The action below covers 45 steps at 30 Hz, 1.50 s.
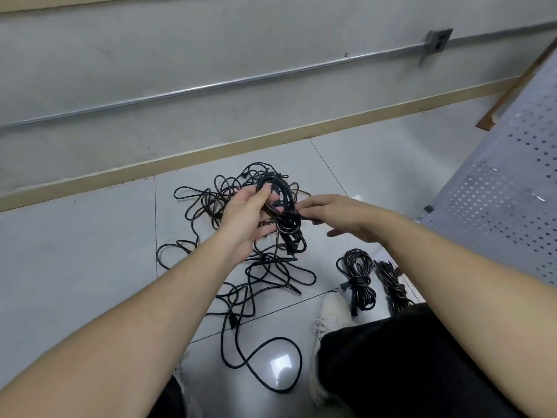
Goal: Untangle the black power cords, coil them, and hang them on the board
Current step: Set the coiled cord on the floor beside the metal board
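Observation:
My left hand (pixel 245 215) grips a coil of black power cord (pixel 281 203), held up above the floor. My right hand (pixel 340 214) pinches the cord's end where it wraps around the middle of the coil. Below and behind the coil, a tangle of loose black cords (pixel 241 267) sprawls over the grey floor tiles. Two coiled, tied cords lie on the floor to the right: one (pixel 358 279) beside my shoe, another (pixel 391 285) partly hidden by my right forearm. The grey perforated board (pixel 497 188) leans at the right edge.
A white shoe (pixel 330 315) and my black trouser leg (pixel 407 366) are at the lower right. The wall, with a metal conduit (pixel 211 86) and a skirting strip, runs across the back. A long cord loop (pixel 271 366) lies near my feet.

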Tool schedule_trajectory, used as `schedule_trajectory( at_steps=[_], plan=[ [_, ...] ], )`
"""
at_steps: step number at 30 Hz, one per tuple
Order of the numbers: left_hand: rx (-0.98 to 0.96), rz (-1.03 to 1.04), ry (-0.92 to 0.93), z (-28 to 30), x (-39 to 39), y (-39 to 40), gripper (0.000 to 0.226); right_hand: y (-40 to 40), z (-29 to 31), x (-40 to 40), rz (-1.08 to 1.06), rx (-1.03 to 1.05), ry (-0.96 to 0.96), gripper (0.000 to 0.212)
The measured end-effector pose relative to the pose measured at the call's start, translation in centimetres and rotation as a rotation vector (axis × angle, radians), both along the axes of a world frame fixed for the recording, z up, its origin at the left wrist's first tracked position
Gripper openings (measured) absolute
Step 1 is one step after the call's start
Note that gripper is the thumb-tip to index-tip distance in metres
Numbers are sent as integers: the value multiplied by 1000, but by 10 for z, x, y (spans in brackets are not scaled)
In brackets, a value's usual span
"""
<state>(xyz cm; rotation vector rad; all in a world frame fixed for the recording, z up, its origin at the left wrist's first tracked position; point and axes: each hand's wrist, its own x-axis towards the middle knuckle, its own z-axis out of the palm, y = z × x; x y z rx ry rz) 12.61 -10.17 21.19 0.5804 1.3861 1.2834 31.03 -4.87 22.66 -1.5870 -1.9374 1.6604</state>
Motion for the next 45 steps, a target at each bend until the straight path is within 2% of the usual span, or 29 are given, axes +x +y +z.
schedule_trajectory(
  at_steps=[8, 14, 19, 22, 26, 29, 30, 34, 36, 40, 45],
  plan=[
    [-96, -63, 43, -37, 61, 22, 23, 17, -32, 57, -70, -100, 60, 22],
    [-214, -192, 43, -88, 134, 45, 23, 6, -113, 124, -514, -103, 180, 19],
    [-356, -317, 143, -151, 200, 66, 28, 0, -178, 168, -686, -212, 105, 13],
    [-426, -351, 134, -191, 229, 78, 23, 4, -209, 189, -764, -227, 56, 10],
    [-496, -418, 62, -239, 258, 89, 31, 9, -247, 210, -803, -288, -48, 19],
    [-523, -465, 56, -263, 267, 90, 11, 12, -263, 219, -794, -341, -105, 31],
    [-536, -464, 66, -268, 267, 90, 11, 12, -266, 220, -791, -350, -117, 35],
    [-496, -475, 222, -276, 256, 92, 20, 15, -265, 220, -775, -328, -163, 46],
    [-446, -465, 280, -264, 247, 96, 29, 17, -255, 215, -766, -319, -162, 43],
    [-334, -498, 371, -232, 218, 94, 16, 18, -225, 196, -713, -306, -94, 32],
    [-235, -538, 470, -201, 163, 74, 20, 14, -199, 156, -618, -282, -7, 20]
  ],
)
